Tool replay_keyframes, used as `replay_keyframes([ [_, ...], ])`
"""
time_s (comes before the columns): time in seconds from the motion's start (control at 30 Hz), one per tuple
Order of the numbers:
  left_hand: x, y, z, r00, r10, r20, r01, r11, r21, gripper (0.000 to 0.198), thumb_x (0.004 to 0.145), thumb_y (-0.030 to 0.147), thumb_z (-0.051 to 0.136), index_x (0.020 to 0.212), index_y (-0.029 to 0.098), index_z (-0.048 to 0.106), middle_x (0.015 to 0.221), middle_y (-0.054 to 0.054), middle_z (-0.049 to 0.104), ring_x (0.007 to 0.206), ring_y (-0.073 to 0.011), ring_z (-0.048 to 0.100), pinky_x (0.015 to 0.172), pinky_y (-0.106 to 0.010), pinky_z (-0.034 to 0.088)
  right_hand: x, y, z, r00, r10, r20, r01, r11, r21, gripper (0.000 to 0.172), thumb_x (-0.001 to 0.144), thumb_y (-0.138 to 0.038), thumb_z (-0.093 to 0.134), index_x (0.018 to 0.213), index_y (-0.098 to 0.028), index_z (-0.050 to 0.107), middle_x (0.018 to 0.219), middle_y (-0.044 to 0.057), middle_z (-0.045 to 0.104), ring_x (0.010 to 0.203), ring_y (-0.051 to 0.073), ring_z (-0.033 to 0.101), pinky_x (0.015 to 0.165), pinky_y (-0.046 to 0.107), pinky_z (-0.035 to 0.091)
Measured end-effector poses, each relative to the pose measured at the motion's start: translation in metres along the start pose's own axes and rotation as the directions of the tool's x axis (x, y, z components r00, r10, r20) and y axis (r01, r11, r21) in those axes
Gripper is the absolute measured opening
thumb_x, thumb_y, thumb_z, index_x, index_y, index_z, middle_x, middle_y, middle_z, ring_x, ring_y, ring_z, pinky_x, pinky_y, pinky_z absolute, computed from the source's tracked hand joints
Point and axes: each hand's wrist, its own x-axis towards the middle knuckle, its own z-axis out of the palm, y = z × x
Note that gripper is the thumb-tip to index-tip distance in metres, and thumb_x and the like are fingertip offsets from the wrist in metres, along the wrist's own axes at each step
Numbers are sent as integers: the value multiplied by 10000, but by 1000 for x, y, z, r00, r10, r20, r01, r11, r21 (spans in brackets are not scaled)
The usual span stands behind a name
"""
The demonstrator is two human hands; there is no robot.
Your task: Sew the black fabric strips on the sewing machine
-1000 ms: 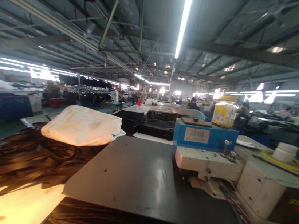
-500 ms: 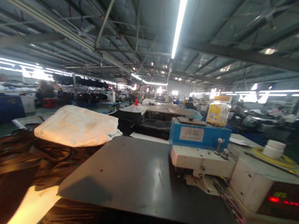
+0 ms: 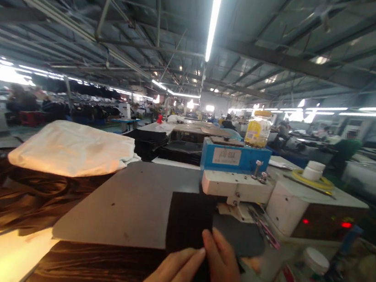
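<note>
A dark, flat piece of black fabric (image 3: 189, 215) lies partly on the grey metal plate (image 3: 123, 211) in front of the machine head. My left hand (image 3: 172, 273) is on the fabric's near part, its fingers pressed together and closed on it. Against the right edge of the same piece, my right hand (image 3: 225, 268) pinches it, fingertips almost meeting those of the left. The fabric's lower end is hidden by both hands. Just beyond is the blue and white machine head (image 3: 236, 184), with pink-handled snips (image 3: 267, 234) at its right.
Brown strips (image 3: 39, 191) and a white cloth bundle (image 3: 72, 149) lie at the left. Below the plate is a stack of dark pieces (image 3: 95, 263). A control box (image 3: 316, 218) and a lidded jar (image 3: 301, 281) stand at the right. A yellow-lidded jar (image 3: 258, 129) tops the machine.
Both my hands have come up into view with the black fabric, which now covers part of the plate. The camera has turned a little to the right.
</note>
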Motion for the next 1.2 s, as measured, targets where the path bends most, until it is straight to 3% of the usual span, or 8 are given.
replay_keyframes([
  [0.1, 20, 1, -12, 999, -2, -43, 1, 1000, -25, 488, 834, 189, 414, 1298, 286, 299, 1183, -42, 510, 1063, -163, 490, 918, -265, 429, 20, -5, -31, 994, 42, 105, -37, 998, -41, 431, 812, -523, 353, 745, -146, 550, 687, 2, 555, 664, 127, 503, 583, 212, 401],
  [0.17, 32, -10, -10, 997, -61, -42, 60, 998, -27, 388, 852, 198, 394, 1236, 253, 394, 1171, -53, 507, 1070, -169, 469, 929, -295, 414, 30, -2, -41, 979, 68, 191, -29, 980, -197, 384, 816, -472, 379, 650, -154, 515, 605, -25, 497, 605, 109, 464, 537, 204, 347],
  [0.3, 50, -39, 19, 988, -122, 99, 123, 992, -6, 295, 841, 241, 434, 1125, 213, 511, 1126, -54, 531, 1038, -188, 475, 912, -341, 412, 42, 13, -46, 968, 134, 210, 13, 815, -579, 340, 811, -380, 426, 556, -164, 489, 514, -38, 446, 520, 92, 407, 497, 223, 243],
  [0.4, 59, -51, 40, 982, -115, 151, 113, 993, 23, 278, 846, 271, 429, 1097, 215, 535, 1104, -49, 545, 1015, -193, 484, 889, -354, 415, 50, 19, -46, 979, 133, 157, 19, 701, -713, 301, 804, -367, 453, 588, -171, 529, 537, -25, 505, 519, 94, 432, 502, 233, 231],
  [0.57, 75, -57, 47, 981, -97, 166, 96, 995, 17, 262, 841, 255, 431, 1059, 179, 554, 1076, -60, 554, 1002, -187, 486, 900, -332, 400, 68, 22, -43, 989, 109, 100, 12, 616, -787, 247, 827, -334, 427, 746, -171, 595, 697, 20, 626, 644, 124, 549, 565, 230, 307],
  [0.73, 83, -62, 49, 981, -80, 179, 83, 997, -6, 276, 838, 239, 422, 1067, 156, 551, 1081, -74, 547, 1005, -188, 484, 915, -323, 389, 84, 24, -34, 993, 79, 90, 32, 546, -837, 227, 834, -290, 429, 794, -158, 610, 782, 53, 655, 753, 149, 588, 636, 235, 351],
  [1.2, 88, -65, 54, 986, -63, 155, 68, 997, -23, 258, 827, 213, 419, 1033, 158, 564, 1054, -71, 554, 990, -192, 483, 904, -329, 392, 101, 24, -22, 984, 31, 177, 155, 353, -923, 233, 853, -232, 384, 810, -150, 598, 821, 68, 655, 760, 163, 605, 633, 241, 384],
])
